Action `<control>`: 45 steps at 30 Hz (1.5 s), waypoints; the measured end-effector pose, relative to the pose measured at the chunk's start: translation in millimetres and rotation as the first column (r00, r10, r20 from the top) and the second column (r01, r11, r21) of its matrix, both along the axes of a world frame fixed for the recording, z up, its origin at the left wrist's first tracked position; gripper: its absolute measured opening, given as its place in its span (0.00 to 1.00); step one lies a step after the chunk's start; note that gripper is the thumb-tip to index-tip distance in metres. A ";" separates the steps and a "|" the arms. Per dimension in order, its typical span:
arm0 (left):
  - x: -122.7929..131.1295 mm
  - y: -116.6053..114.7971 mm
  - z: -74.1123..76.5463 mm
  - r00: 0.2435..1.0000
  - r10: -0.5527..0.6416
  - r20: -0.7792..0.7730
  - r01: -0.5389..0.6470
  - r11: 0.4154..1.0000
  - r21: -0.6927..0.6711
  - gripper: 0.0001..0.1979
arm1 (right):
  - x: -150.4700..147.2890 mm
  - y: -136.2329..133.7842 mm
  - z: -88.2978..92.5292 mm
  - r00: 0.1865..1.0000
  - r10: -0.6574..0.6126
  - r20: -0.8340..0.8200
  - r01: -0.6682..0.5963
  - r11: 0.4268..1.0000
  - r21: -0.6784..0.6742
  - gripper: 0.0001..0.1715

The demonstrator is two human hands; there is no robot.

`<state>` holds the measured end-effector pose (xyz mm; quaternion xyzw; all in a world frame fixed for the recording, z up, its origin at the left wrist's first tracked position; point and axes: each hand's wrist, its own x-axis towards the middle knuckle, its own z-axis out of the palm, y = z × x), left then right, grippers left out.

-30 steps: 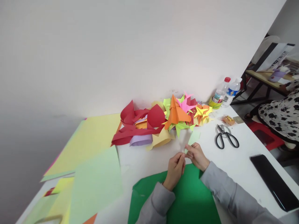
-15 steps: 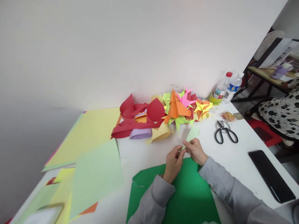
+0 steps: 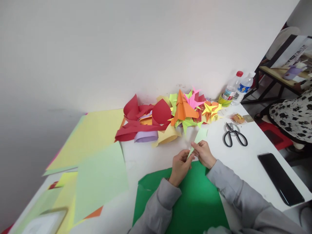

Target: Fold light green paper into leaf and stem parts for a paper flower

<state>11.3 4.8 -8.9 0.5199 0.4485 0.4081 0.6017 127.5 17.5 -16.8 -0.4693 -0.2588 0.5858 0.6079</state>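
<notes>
A narrow strip of pale green paper [image 3: 201, 135] slants up and away from my fingers. My left hand [image 3: 179, 165] pinches its near end, and my right hand [image 3: 204, 154] grips it just above, thumb and fingers pressed together. The hands almost touch each other. Below them a large green sheet [image 3: 195, 201] lies on the white table [image 3: 136, 162], its far left corner bent over. Part of the strip is hidden behind my fingers.
Folded paper stars and an orange paper plane [image 3: 182, 112] pile up by the wall beside red paper loops [image 3: 146, 120]. Black-handled scissors [image 3: 235, 135], a phone [image 3: 280, 178] and two bottles [image 3: 240, 89] are on the right. Paper sheets [image 3: 101, 182] cover the left. A seated person [image 3: 294, 117] is beyond.
The view has tilted slightly, so the table's things sit a little higher in the picture. Both hands still hold the strip, with the fingers shifted slightly along it.
</notes>
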 end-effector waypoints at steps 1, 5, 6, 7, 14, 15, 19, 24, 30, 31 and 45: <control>0.2 -0.2 0.5 1.000 0.004 -0.004 -0.004 1.000 0.004 0.14 | 0.1 0.1 -0.5 1.000 -0.002 0.002 0.002 1.000 0.000 0.32; 0.3 -0.4 0.5 1.000 0.011 0.002 -0.011 1.000 0.007 0.14 | -0.2 -0.4 -1.5 1.000 0.009 0.008 -0.009 1.000 0.006 0.32; 0.1 -0.2 0.0 1.000 0.005 0.005 -0.005 1.000 0.013 0.14 | -0.3 -0.6 -1.5 1.000 0.017 0.009 -0.017 1.000 0.009 0.32; -0.2 0.1 -0.6 1.000 -0.005 0.008 0.005 1.000 0.020 0.14 | -0.3 -0.8 -1.5 1.000 0.027 0.012 -0.027 1.000 0.012 0.32; -2.9 3.5 -2.8 0.999 -0.042 -0.002 0.043 0.998 0.038 0.16 | 3.1 -2.1 -1.8 0.996 0.077 0.047 -0.079 0.996 0.032 0.31; -3.1 3.9 -2.8 0.999 -0.048 -0.007 0.048 0.998 0.035 0.17 | 3.5 -1.9 -1.6 0.996 0.076 0.041 -0.078 0.996 0.039 0.31; -2.6 4.2 -3.2 0.998 -0.057 -0.006 0.057 0.998 0.006 0.18 | 4.4 -0.3 0.8 0.999 0.050 -0.013 -0.050 0.997 0.052 0.31; -1.7 2.9 -4.6 0.997 -0.045 -0.060 0.050 0.994 0.094 0.16 | 5.3 1.1 4.4 0.995 0.038 -0.090 -0.034 0.998 0.047 0.33; -3.3 3.0 -7.1 0.994 -0.034 -0.102 0.052 0.982 0.180 0.15 | 4.6 0.3 5.0 0.989 0.058 -0.136 -0.051 0.997 0.057 0.31; -3.1 2.9 -7.8 0.995 -0.031 -0.097 0.048 0.983 0.178 0.15 | 4.6 0.4 5.0 0.988 0.057 -0.141 -0.049 0.997 0.057 0.31; -3.5 2.3 -9.8 0.994 0.048 -0.098 -0.029 0.983 0.183 0.13 | 9.9 3.0 4.3 0.955 0.077 -0.286 -0.061 0.996 0.064 0.25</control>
